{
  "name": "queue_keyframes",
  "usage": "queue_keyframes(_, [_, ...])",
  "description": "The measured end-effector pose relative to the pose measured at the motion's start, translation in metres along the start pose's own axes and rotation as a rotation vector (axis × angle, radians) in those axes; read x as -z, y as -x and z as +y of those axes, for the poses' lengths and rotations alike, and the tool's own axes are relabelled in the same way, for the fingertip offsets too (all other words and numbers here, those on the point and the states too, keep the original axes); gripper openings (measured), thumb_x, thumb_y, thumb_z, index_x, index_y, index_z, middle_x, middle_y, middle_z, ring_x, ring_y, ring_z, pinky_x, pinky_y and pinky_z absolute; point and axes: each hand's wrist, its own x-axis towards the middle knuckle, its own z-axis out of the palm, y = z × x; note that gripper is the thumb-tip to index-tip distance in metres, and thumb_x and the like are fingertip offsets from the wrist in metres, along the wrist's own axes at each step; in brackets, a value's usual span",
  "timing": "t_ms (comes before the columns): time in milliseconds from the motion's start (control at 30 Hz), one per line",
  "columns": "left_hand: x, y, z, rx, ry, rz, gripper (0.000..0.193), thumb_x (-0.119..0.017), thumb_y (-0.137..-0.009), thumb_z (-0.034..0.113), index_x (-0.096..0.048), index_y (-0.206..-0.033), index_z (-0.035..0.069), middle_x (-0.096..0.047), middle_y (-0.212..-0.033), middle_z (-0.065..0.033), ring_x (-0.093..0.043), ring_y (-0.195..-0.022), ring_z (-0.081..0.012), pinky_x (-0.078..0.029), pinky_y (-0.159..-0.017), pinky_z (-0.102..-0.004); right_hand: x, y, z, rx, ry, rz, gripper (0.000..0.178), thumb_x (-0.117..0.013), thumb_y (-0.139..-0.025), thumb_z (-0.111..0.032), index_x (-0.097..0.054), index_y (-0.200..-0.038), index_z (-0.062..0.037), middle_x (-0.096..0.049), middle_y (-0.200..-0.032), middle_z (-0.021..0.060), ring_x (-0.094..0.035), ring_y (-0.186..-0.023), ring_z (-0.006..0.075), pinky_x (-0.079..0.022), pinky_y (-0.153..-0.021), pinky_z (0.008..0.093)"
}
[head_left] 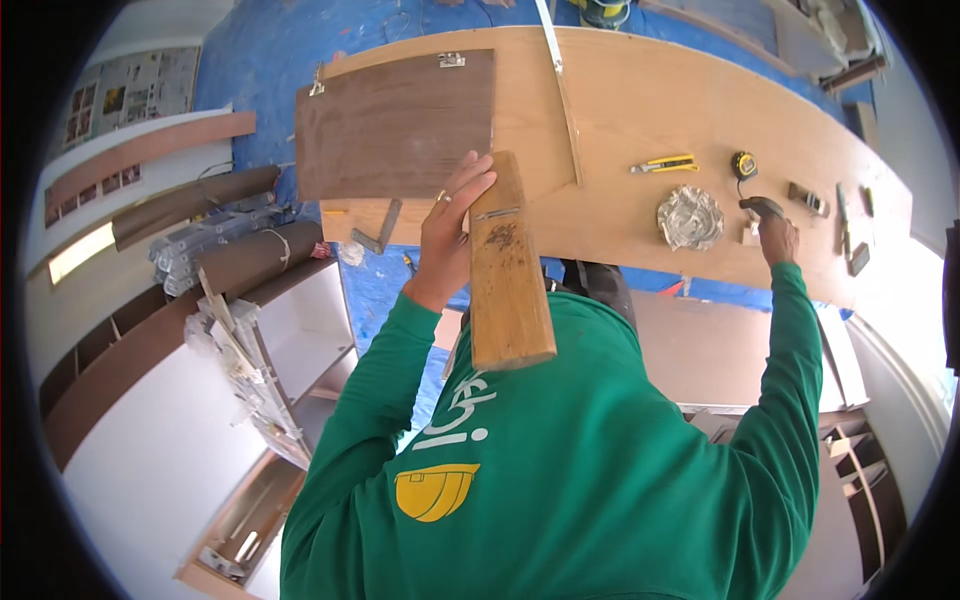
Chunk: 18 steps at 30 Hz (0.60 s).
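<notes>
My left hand [458, 225] is closed around the upper end of a wooden hand plane [512, 290], raised in front of my chest. The plane is a long, pale block with a slot across it and dark marks below the slot. Over the right part of the table, my right hand [779, 241] grips what looks like a hammer [762, 207]; its dark, curved head shows above the fingers, and the handle is mostly hidden. A crumpled foil dish [690, 217] lies left of that hand. A tape measure [743, 165] and a yellow utility knife [665, 164] lie beyond it.
The wooden tabletop [640, 100] carries a brown panel [395, 130] with metal hinges. A dark angled tool [378, 227] is at its near left edge. Several small tools lie far right. Rolled brown sheets [262, 258] and open cabinets [305, 325] stand left, with blue sheeting [270, 75] on the floor.
</notes>
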Motion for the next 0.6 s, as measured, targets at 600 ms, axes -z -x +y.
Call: queue_keyframes(600, [0.042, 0.026, -0.072, 0.049, 0.184, 0.135, 0.055, -0.079, -0.091, 0.003, -0.062, -0.142, 0.013, -0.068, -0.143, -0.0175, -0.065, -0.132, -0.04, -0.052, -0.111, -0.0445, 0.093, 0.156, -0.268, 0.132, -0.551, 0.166, 0.03, -0.069, -0.106, -0.025, -0.071, -0.133, -0.0136, -0.07, -0.087, 0.0285, -0.071, -0.082, 0.0467, -0.053, -0.071, 0.0554])
